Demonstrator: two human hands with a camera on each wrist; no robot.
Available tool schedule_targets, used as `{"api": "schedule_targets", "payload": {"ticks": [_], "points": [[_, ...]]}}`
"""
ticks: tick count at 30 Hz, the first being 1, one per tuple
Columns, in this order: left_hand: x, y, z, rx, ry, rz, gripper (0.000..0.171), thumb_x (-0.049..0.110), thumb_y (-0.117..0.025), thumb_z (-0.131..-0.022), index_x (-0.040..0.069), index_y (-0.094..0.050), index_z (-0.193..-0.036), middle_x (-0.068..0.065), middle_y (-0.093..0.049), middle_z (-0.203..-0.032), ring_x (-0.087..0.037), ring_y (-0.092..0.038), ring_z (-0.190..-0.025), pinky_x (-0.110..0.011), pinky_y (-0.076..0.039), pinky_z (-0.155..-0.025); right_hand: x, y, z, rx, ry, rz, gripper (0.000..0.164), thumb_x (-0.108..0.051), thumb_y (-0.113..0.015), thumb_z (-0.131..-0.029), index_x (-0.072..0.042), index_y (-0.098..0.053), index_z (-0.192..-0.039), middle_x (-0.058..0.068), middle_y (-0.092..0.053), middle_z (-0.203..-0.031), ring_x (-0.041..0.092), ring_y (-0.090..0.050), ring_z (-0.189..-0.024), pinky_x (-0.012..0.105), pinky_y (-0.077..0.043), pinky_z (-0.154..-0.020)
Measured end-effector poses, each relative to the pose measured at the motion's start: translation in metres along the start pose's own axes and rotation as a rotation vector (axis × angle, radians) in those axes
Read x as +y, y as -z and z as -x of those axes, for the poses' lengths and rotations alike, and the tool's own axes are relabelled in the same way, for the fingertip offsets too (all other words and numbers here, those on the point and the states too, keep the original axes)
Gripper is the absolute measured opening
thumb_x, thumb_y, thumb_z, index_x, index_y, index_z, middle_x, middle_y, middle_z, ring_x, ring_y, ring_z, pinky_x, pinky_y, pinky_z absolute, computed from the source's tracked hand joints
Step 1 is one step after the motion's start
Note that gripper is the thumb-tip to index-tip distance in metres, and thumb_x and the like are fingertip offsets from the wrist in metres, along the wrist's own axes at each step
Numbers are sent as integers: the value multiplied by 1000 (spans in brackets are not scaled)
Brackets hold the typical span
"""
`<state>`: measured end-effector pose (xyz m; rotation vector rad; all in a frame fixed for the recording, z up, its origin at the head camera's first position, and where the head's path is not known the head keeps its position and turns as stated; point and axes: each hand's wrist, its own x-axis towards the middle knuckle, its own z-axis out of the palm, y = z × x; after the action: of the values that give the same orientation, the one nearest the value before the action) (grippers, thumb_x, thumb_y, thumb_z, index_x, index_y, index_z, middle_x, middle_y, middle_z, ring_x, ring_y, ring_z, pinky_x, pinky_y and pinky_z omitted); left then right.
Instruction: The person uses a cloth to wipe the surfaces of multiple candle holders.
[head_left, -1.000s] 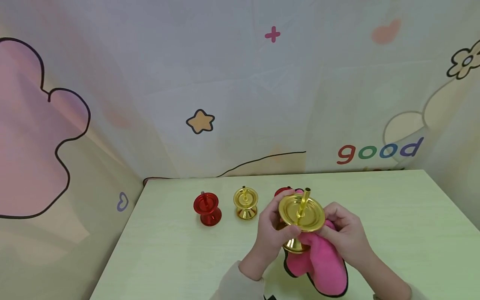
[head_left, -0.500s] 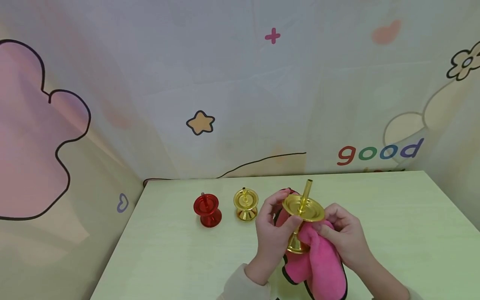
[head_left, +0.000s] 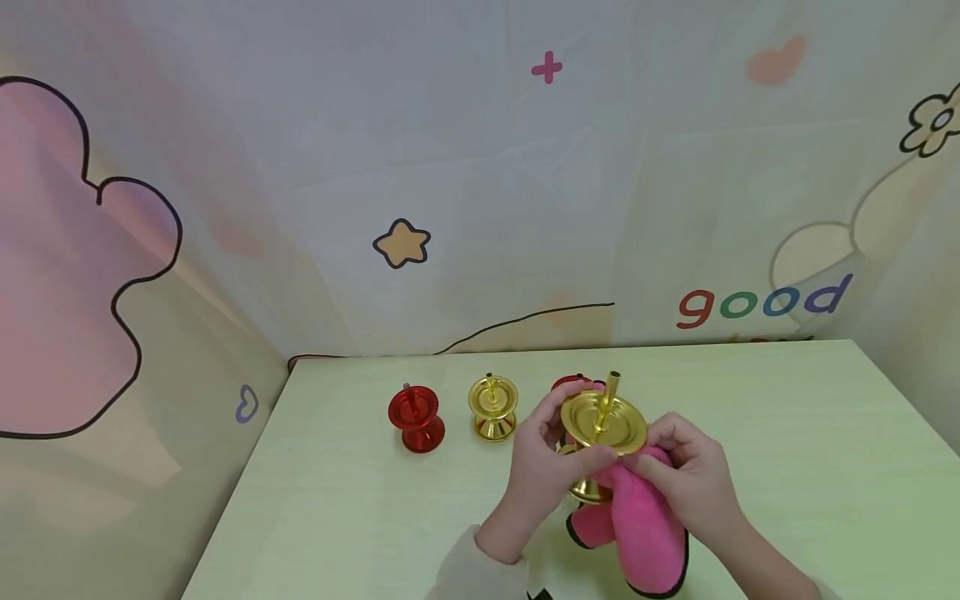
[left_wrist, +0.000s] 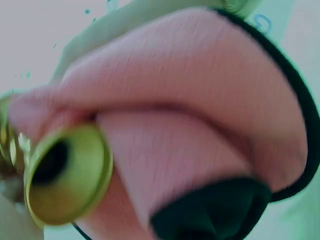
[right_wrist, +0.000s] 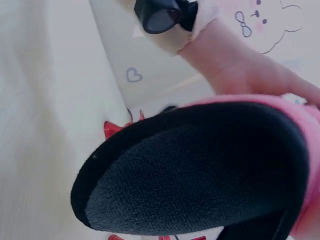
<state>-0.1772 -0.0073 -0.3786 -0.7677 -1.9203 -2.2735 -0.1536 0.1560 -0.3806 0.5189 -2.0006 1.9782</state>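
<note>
In the head view my left hand (head_left: pixel 540 462) grips a gold candle holder (head_left: pixel 603 423) with a wide dish and an upright central tube. The holder is raised in front of me, its dish tilted toward me. My right hand (head_left: pixel 693 475) pinches a pink cloth (head_left: pixel 648 533) with black edging against the holder, just under the dish. Loose folds of cloth hang below. From the left wrist, the holder's hollow base (left_wrist: pixel 75 185) shows beside the pink folds (left_wrist: pixel 190 65). The cloth's dark underside (right_wrist: pixel 200 170) fills much of the right wrist view. Several fingertips are hidden behind the dish and cloth.
Behind on the pale table (head_left: pixel 322 517) stand a red candle holder (head_left: pixel 417 421) and a smaller gold candle holder (head_left: pixel 492 408). Another red candle holder (head_left: pixel 572 381) is mostly hidden behind my left hand. A printed fabric backdrop (head_left: pixel 480 208) rises at the table's back edge.
The gold holder tipped away from me, then back toward me. My left thumb has shifted right under the dish, and the hanging cloth has swung and bunched differently.
</note>
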Motion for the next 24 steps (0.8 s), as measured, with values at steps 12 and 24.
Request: {"api": "schedule_targets", "payload": {"ticks": [12,24], "points": [[-9,20,-2,-270,186,202,93,57,-60,-68,7,-25,-139,-17,-33,-139,-7,-44,-114,-20,-39,-94,8,13,-1,-150,19,-229,22,18,-53,-76,-3,-53,-78,-5,-67,-79,2,-58,-68,16,-47,-52],[3,1,9,26,124,-485,66,38,-64,-77,14,-40,-133,-3,-54,-121,-13,-48,-110,-34,-42,-91,8,8,2,46,-90,-30,24,14,-58,-75,-9,-56,-77,-7,-64,-71,2,-56,-60,17,-46,-47]]}}
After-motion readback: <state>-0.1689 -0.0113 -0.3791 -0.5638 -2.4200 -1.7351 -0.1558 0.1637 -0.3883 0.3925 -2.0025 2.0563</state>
